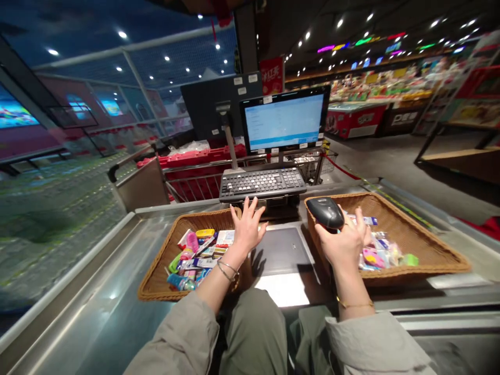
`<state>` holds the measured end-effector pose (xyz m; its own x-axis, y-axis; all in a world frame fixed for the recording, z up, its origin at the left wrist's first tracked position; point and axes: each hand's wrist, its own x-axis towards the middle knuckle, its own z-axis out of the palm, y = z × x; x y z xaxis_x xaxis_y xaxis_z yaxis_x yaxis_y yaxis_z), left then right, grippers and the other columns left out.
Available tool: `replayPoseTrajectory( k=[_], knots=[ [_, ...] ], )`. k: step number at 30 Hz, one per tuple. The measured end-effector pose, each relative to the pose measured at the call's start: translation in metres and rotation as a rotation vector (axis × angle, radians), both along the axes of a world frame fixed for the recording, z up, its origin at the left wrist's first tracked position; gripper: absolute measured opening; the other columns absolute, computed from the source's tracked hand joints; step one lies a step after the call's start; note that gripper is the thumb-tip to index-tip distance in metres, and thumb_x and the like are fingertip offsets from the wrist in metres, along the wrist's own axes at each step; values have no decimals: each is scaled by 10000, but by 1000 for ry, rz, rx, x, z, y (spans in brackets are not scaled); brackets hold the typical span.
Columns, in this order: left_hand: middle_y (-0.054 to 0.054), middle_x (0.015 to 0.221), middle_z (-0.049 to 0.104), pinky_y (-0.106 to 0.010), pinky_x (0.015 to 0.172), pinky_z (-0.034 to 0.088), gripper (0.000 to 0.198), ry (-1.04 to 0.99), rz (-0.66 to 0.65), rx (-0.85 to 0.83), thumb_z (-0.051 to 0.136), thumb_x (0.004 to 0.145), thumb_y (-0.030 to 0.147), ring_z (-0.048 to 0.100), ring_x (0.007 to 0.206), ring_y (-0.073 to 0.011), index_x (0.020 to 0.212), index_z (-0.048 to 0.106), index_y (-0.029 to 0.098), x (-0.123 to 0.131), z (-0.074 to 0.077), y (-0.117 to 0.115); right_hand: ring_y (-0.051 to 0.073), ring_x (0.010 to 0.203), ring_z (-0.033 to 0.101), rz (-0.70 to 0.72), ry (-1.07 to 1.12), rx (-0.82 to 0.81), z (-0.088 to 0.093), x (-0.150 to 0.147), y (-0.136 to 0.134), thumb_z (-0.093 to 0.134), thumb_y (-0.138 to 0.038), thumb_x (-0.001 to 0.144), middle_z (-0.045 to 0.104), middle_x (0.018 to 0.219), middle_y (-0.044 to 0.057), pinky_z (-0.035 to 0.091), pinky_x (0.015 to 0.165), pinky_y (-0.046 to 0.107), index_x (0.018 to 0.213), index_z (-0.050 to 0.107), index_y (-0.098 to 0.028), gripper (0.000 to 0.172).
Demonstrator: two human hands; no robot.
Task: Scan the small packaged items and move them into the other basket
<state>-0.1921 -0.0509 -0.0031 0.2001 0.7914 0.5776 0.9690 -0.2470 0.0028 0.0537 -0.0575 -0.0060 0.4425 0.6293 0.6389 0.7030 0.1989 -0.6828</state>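
Note:
My left hand [247, 226] hovers with fingers spread just in front of the black keyboard [261, 183], over the inner edge of the left wicker basket [156, 281]. That basket holds several small colourful packets [195, 255]. My right hand [346, 242] is wrapped round a black handheld barcode scanner [325, 212], held over the near-left corner of the right wicker basket [425, 245], which holds several small packets [380, 252]. A lit monitor [284, 121] stands behind the keyboard.
A flat scanner plate [280, 251] is set into the steel checkout counter [97, 307] between the baskets. A red shopping cart [195, 174] stands behind the counter at left. Store shelves and a display freezer [357, 120] lie at the far right.

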Motion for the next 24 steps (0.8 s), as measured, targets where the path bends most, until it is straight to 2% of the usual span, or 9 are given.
replayPoseTrajectory(
  k=[7,11,17,24],
  knots=[
    [-131,1647,377,-780,1202,47,438,-12,111,-27,616,943,331,256,1565,-353,1370,598,234,-49,-8,-17,375,1480,368,185,-88,-36,-8,-36,1,636,-466,765,681,1312,176,180,1213,620,1288,669,-156,609],
    [-128,1651,372,-781,1202,54,435,6,180,-73,604,939,299,249,1567,-352,1368,599,231,-80,-11,-25,376,1475,379,262,-128,-39,-12,-53,1,633,-471,771,687,1319,159,185,1207,636,1234,693,-174,554],
    [-118,1657,367,-765,1215,47,450,56,239,-169,573,951,306,228,1575,-342,1396,581,237,-120,-19,-34,383,1466,385,335,-158,-32,-19,-70,3,645,-456,755,686,1316,154,204,1199,670,1151,715,-184,485],
    [-146,1641,392,-809,1182,49,453,76,223,-303,593,937,277,251,1567,-352,1387,587,233,-149,-25,-46,394,1458,407,360,-198,-33,-27,-82,3,636,-461,753,692,1324,130,224,1181,708,1176,701,-209,497]
  ],
)
